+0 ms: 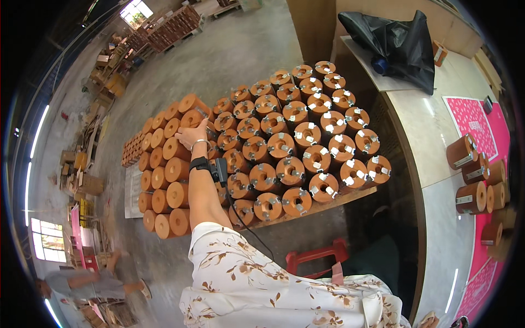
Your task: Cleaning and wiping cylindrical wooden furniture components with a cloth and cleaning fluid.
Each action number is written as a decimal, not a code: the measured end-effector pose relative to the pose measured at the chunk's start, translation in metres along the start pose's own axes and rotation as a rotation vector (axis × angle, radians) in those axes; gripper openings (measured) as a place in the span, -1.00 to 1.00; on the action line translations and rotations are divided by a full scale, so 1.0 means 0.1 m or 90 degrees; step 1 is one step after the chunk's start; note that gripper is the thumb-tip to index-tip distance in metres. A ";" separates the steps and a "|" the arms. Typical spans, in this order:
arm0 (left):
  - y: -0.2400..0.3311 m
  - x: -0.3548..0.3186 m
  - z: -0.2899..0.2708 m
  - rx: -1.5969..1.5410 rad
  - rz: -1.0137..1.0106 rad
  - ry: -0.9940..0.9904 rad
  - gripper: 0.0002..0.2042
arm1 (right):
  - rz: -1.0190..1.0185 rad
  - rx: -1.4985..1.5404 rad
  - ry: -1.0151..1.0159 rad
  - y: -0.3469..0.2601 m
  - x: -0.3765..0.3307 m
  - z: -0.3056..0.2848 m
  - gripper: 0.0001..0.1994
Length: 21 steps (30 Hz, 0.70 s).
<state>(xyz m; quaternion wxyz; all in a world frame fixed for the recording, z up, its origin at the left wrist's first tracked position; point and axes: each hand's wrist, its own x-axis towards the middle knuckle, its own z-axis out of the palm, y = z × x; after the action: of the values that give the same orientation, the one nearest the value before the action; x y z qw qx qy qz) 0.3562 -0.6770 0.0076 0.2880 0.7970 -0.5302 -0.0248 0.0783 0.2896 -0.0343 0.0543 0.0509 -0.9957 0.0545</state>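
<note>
My left arm, in a white sleeve with brown flowers, reaches forward and left over many brown hollow-core rolls. My left hand point(191, 134) is closed around the near edge of a brown roll point(191, 117) towards the back of the stack. Its thumb lies to the right, and the fingertips are partly hidden. On the wrist are a bangle and a black strap with a small corded device point(219, 170). To the right, upright rolls point(290, 170) carry white and grey tabs on their ends. At the bottom edge, only a sliver of my right hand point(429, 320) seems to show.
More plain rolls point(178, 194) lie stacked on the left. A red stool point(317, 257) stands near me. On the right, a pale table point(437, 158) bears a black plastic bag point(391, 46), pink sheets and several rolls point(471, 198). At lower left is another person point(82, 281).
</note>
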 end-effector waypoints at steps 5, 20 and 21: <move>0.08 0.04 0.04 0.012 -0.015 0.008 -0.14 | 0.002 -0.015 -0.009 0.13 0.02 0.10 -0.65; -0.12 0.70 0.30 0.196 0.275 0.029 -0.11 | 0.064 0.175 0.084 -0.80 -0.13 -0.10 -0.82; 0.00 0.70 0.14 0.140 0.303 0.114 -0.13 | 0.028 0.154 0.103 -0.80 -0.09 -0.06 -0.84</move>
<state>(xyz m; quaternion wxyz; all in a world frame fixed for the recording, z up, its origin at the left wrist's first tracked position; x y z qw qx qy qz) 0.3816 -0.7437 0.0145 0.2436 0.6753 -0.6746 0.1720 0.0964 0.2123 -0.0215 0.1266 0.0308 -0.9751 0.1792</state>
